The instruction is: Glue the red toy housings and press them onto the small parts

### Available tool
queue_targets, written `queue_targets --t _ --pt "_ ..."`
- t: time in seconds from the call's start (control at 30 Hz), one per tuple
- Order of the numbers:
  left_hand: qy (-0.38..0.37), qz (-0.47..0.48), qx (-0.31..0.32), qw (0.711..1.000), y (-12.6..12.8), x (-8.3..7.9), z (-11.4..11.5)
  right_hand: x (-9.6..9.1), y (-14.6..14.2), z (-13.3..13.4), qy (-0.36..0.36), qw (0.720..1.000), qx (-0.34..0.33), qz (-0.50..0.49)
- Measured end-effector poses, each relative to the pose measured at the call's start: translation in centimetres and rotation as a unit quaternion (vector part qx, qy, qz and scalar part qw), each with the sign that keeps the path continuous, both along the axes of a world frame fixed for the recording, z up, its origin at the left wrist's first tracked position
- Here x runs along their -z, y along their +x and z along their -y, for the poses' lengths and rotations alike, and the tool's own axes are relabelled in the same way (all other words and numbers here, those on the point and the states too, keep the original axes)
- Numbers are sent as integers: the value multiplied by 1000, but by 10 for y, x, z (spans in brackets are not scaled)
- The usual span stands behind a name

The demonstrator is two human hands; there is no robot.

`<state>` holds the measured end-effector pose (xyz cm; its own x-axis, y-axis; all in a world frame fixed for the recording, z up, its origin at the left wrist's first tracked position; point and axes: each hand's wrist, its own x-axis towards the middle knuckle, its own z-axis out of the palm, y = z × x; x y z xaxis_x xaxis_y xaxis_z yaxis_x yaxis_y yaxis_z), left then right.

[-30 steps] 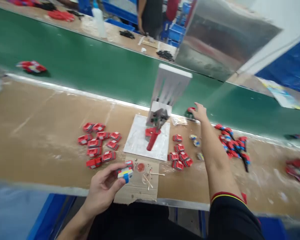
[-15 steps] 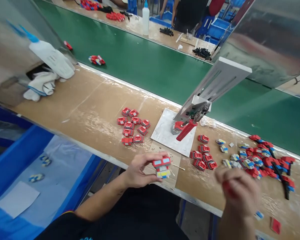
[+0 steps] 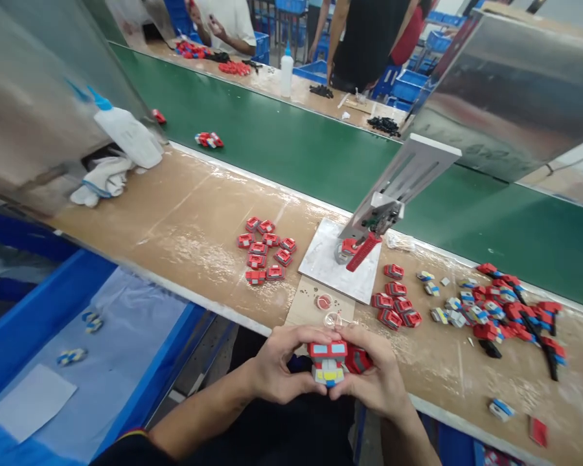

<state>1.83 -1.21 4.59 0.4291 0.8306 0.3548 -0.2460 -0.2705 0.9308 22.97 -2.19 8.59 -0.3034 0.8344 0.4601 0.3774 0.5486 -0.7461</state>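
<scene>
My left hand (image 3: 279, 366) is closed around a toy robot torso (image 3: 328, 364), red on top with two light-blue windows and a grey and yellow front. On its other side my right hand (image 3: 376, 372) is closed on a red toy part with a grey stripe (image 3: 357, 358). The two pieces sit side by side above the table edge; whether they are joined I cannot tell. Just beyond my hands, small round dishes (image 3: 324, 301) rest on a board. Behind them a lever clamp with a red handle (image 3: 364, 251) stands on a white plate (image 3: 313, 262), over a red part.
Red toy parts (image 3: 257, 248) lie left of the plate, with more (image 3: 395, 304) on its right. Farther right is a pile of red, black and blue-grey parts (image 3: 510, 304). A green conveyor belt (image 3: 282, 149) runs behind. Glue bottle (image 3: 126, 133) and gloves (image 3: 107, 176) lie left.
My right hand has come from the right side with the red part to the torso in my left hand. The dishes now show. The camera view has shifted slightly.
</scene>
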Motion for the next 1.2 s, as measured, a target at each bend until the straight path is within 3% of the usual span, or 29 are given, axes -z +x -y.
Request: queue_targets --t 0.17,0.33,0.53,0.63,0.77,0.9,1.0,1.1,1.2 --pt "-93 48 -31 994 -3 14 -5 6 7 -17 -36 999 -12 18" --pt "-193 146 -149 959 -21 17 -54 20 36 -49 -77 979 186 -43" --pt "-294 172 -79 937 -32 10 -99 17 36 -81 -153 985 38 -72" --pt "-285 131 -72 947 -20 10 -115 14 32 -92 -162 982 8 -95" --pt "-126 -84 -119 981 10 3 -155 8 31 -85 -152 983 9 -102" --pt "-4 -259 -59 964 42 -7 -200 -14 32 -65 -115 984 -29 -132" --pt "33 -294 21 955 60 -10 -219 -41 32 -62 -58 991 -38 -116" --pt "37 -284 50 957 72 -7 -225 -76 32 -80 7 997 24 -67" --pt "26 -279 51 958 77 -2 -227 -114 39 -118 28 995 72 -71"
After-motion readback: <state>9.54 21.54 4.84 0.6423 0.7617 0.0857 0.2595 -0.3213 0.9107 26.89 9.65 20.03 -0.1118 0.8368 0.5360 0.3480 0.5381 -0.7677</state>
